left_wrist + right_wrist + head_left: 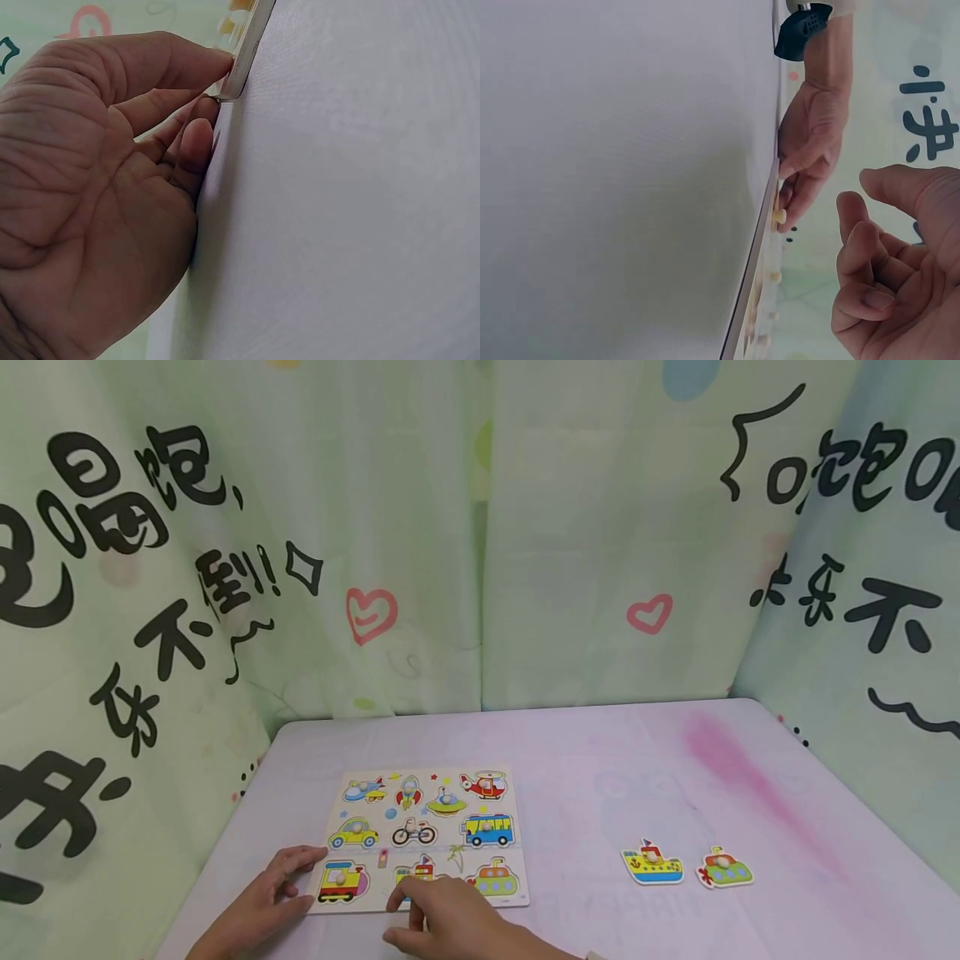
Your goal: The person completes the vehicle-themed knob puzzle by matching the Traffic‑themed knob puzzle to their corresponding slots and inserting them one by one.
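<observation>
A wooden knob puzzle board with vehicle pictures lies on the table. My left hand holds its lower left corner, the thumb against the edge and the other fingers bent beside it. My right hand hovers over the board's lower edge and partly covers the ship picture. Thumb and index finger are apart in the right wrist view, with nothing between them. A train piece sits at the board's lower left. Off to the right lie a loose ship piece and a loose submarine piece, each with a knob.
The table has a pale cover with a pink stain at the right. Printed curtains hang behind and on both sides. In the right wrist view, knobs stick up from the board.
</observation>
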The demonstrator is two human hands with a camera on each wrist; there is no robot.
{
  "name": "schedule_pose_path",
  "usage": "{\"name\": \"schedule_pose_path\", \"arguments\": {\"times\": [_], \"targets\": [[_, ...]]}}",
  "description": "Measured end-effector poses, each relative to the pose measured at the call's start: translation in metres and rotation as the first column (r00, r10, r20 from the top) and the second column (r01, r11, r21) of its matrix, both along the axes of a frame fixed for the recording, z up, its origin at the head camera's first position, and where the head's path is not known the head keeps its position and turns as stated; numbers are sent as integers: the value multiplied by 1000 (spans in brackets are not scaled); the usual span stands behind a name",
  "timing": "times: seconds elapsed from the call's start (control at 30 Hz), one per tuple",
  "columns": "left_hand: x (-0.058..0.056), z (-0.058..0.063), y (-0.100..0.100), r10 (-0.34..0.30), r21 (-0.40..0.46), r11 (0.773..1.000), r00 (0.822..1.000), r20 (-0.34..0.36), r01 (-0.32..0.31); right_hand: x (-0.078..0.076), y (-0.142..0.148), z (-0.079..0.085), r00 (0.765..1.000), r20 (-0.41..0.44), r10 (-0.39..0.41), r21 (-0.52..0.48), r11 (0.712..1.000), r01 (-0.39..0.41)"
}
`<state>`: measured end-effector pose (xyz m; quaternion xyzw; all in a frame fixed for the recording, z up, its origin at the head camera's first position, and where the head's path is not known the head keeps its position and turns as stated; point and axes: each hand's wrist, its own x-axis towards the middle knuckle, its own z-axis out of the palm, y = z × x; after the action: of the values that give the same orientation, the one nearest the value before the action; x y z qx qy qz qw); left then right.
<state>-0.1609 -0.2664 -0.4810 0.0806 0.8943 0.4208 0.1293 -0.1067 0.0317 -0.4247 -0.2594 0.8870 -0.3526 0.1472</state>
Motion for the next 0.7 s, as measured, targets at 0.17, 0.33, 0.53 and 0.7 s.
{"name": "schedule_pose_path", "arguments": {"times": [0.17, 0.33, 0.53, 0.7], "targets": [[0, -1, -1, -11, 14, 1000, 1000, 0, 11, 5, 7, 1, 1000, 16, -2, -1, 1000, 2], [0, 0, -3, -32, 25, 999, 999, -5, 33, 9, 16, 0, 1000, 19, 8, -25, 1000, -8], [0, 0, -4, -23, 15, 1000, 1000, -11, 24, 11, 24, 1, 999, 22, 24, -60, 998, -23], [1, 0, -5, -63, 17, 998, 997, -43, 64, 14, 32, 3, 999, 36, 11, -66, 998, -8]]}}
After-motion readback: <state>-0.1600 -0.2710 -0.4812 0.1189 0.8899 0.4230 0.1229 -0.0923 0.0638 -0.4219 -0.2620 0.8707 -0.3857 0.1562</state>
